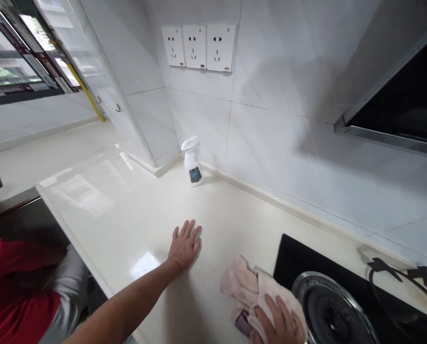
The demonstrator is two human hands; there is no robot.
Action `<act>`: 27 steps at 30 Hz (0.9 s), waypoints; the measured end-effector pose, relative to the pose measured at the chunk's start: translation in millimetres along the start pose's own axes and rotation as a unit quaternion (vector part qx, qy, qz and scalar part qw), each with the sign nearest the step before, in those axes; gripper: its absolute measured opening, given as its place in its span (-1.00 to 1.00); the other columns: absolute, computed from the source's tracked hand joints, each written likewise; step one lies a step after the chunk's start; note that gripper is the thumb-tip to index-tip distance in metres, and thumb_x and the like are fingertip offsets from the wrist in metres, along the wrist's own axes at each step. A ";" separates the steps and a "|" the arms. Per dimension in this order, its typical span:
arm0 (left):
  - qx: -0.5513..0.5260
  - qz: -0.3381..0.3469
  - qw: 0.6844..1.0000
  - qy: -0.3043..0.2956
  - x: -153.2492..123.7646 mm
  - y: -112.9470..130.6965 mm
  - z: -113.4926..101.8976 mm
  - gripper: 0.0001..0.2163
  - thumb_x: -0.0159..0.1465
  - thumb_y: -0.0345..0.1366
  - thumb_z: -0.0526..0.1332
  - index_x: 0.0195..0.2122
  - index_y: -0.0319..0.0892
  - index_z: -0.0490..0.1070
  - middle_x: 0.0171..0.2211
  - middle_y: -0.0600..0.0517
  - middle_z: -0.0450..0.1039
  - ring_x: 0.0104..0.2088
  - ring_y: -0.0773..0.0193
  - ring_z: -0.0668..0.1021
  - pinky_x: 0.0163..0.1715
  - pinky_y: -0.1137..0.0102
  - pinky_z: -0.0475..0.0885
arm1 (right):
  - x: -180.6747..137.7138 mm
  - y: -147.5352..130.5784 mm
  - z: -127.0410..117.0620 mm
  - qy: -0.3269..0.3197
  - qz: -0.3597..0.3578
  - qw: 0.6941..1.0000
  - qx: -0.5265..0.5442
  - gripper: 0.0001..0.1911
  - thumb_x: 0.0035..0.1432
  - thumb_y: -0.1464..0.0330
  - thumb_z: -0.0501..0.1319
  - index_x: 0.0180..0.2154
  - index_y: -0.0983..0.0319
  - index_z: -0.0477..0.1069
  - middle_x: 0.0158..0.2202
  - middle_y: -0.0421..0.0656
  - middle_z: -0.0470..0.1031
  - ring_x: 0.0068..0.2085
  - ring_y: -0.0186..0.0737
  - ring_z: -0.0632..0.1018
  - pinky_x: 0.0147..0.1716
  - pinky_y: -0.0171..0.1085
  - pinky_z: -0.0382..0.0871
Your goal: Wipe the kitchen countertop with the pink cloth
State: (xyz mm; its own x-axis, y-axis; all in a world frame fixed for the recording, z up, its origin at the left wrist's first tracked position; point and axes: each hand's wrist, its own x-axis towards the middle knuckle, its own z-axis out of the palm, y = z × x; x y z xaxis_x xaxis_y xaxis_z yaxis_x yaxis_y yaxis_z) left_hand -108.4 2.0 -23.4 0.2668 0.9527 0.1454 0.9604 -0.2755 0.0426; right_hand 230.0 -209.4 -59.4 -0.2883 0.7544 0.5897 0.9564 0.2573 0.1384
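My left hand [185,244] lies flat on the cream countertop [127,200], its fingers stretched out and nothing in it. Lower right, my right hand [280,321] presses on a crumpled pale pink cleaning cloth [242,282], fingers bent over it. The cloth lies beside the black cooktop [288,258], and a dark purple patch [243,323] shows at its near side. Beyond my left hand a white spray bottle [193,167] stands upright in the corner by the wall.
A power cord [385,267] lies across the cooktop's right side. Wall sockets [199,47] sit above the bottle, and a black range hood [399,105] juts out on the right. At lower left, a person in red [16,291] is below the counter's edge.
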 end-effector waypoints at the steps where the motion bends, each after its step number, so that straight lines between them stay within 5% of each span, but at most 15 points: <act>1: 0.000 0.000 1.000 0.000 -0.2 0.2 -0.1 -0.56 0.48 -0.18 0.01 0.34 0.01 0.34 0.46 -0.10 0.17 0.45 -0.07 0.21 0.36 -0.15 0.13 | 7.5 7.4 0.8 -0.020 -0.001 1.000 0.004 -0.62 0.16 0.07 0.20 0.00 -0.05 0.52 0.11 -0.08 0.57 0.16 0.18 0.49 0.13 0.18 0.19; 12: -0.009 -0.005 1.000 -0.009 -1.0 0.8 -1.8 -0.56 0.48 -0.15 0.01 0.34 0.03 0.34 0.46 -0.08 0.17 0.46 -0.06 0.20 0.37 -0.13 0.11 | 107.7 84.7 60.1 -0.154 0.162 0.975 -0.003 -0.59 0.32 0.14 0.10 0.12 0.03 0.49 0.32 0.02 0.35 0.34 0.18 0.28 0.27 0.25 0.09; 20: -0.009 -0.010 1.000 -0.006 -1.6 0.8 -1.4 -0.55 0.47 -0.16 0.03 0.35 0.04 0.33 0.46 -0.07 0.16 0.46 -0.05 0.20 0.39 -0.10 0.08 | 174.4 141.6 111.6 -0.236 0.292 0.927 0.017 -0.48 0.31 0.12 0.00 0.23 0.07 0.37 0.37 0.09 0.23 0.32 0.23 0.26 0.22 0.34 0.08; 27: -0.020 -0.011 1.000 -0.003 -1.0 0.9 0.4 -0.56 0.47 -0.15 0.03 0.35 0.04 0.33 0.46 -0.05 0.17 0.46 -0.03 0.20 0.41 -0.08 0.04 | 179.6 131.7 121.1 -0.202 0.282 0.938 -0.012 -0.44 0.33 0.12 -0.04 0.24 0.18 0.33 0.34 0.21 0.24 0.26 0.30 0.29 0.17 0.37 0.09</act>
State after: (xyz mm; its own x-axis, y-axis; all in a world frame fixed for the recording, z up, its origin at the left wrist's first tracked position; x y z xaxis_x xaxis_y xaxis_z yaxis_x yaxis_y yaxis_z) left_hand -107.7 0.8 -23.8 0.2458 0.9596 0.1372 0.9621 -0.2588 0.0859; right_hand 298.5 33.1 -31.6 0.2739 0.9349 0.2258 0.9616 -0.2615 -0.0840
